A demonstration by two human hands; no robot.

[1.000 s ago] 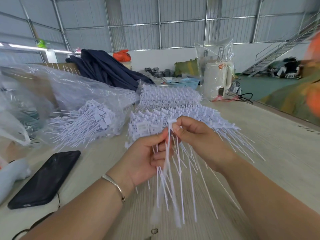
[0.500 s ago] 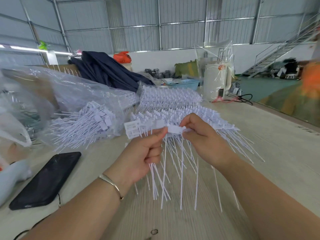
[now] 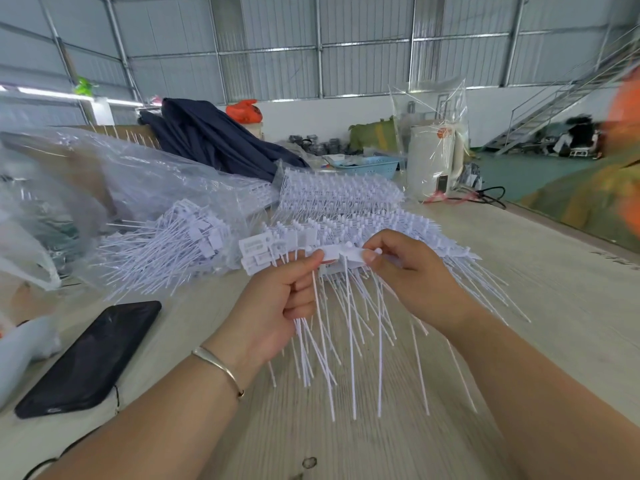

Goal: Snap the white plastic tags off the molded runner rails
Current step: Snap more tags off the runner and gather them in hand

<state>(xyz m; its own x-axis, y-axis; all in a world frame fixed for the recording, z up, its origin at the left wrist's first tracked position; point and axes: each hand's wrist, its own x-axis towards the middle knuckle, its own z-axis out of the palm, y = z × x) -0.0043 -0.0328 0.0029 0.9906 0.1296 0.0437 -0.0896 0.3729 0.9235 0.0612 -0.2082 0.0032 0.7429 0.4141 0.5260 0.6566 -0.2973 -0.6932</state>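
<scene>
Since half a second ago the hands spread apart a bit, stretching the runner rail (image 3: 341,254) level. Left hand (image 3: 277,306) clutches loose tags (image 3: 311,341) at 7 o'clock of it and pinches its end; right hand (image 3: 412,275) pinches the 3 o'clock end.

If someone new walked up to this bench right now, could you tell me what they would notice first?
First, the two hands at centre: the left hand grips a bundle of white tags while the right hand pinches the runner rail between them. Behind lies a heap of runner rails; a black phone lies at left.
</scene>
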